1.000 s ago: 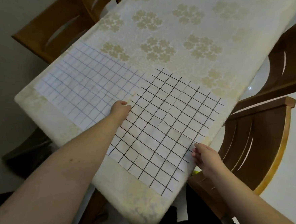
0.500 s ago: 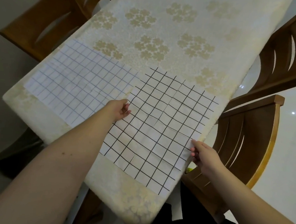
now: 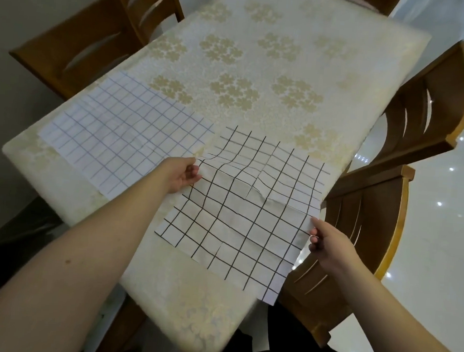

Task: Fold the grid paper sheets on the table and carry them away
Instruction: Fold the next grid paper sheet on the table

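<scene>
- Half a second before, the black-grid sheet (image 3: 246,212) had lain nearly flat on the table (image 3: 261,54); at this moment its middle had buckled into a raised wrinkle and its near right part had come off the cloth, overhanging the table's right edge.
- The left hand (image 3: 180,176) had gone from resting at the sheet's left edge to pinching it, thumb and fingers curled round the paper's edge.
- The right hand (image 3: 327,244) kept its pinch on the sheet's right edge, thumb on top and fingers curled beneath.
- The blue-grid sheet (image 3: 123,140) had stayed flat where it was, on the near left part of the table.
- Counted: two grid sheets, one with bold black lines and one with fine blue lines; two hands; three wooden chairs, one (image 3: 92,37) on the left of the table and two on the right, the farther (image 3: 433,107) behind the nearer (image 3: 358,239).
- The black-grid sheet stretched between the two hands, the left hand at its left edge, the right hand at its right edge.
- The blue-grid sheet lay just left of the left hand, its right edge close to the black-grid sheet; no hand touched it.
</scene>
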Demonstrator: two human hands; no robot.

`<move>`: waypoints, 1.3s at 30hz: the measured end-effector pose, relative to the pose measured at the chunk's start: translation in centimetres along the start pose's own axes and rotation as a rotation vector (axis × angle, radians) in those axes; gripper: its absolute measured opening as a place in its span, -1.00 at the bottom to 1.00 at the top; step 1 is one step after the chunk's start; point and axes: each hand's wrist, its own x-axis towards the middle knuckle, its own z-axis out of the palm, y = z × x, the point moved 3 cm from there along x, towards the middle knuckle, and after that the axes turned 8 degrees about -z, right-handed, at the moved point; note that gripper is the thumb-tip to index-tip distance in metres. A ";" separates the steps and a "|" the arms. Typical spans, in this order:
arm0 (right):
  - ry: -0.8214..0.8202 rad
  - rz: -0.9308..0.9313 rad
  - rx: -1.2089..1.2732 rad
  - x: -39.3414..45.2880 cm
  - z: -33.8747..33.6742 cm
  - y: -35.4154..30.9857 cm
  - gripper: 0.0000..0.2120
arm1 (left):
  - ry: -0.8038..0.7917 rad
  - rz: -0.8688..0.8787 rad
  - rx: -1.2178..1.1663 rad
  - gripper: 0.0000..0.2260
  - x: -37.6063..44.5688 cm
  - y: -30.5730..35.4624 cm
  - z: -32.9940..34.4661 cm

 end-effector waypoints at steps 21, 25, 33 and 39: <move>-0.097 -0.345 0.152 -8.3 2.3 -11.3 -0.68 | -0.069 0.373 -0.122 -0.76 -11.8 8.4 -0.9; -0.107 -0.256 -0.049 -9.1 3.0 -8.6 -0.70 | 0.020 0.297 -0.058 -0.68 -10.9 6.6 -2.7; -0.088 -0.092 -0.299 -8.4 3.3 1.4 -0.82 | 0.090 0.155 -0.024 -0.91 -5.7 -1.5 -5.6; -0.121 0.080 -0.315 -8.2 3.9 4.8 -0.69 | 0.101 0.088 0.006 -0.92 -2.8 -6.4 -6.0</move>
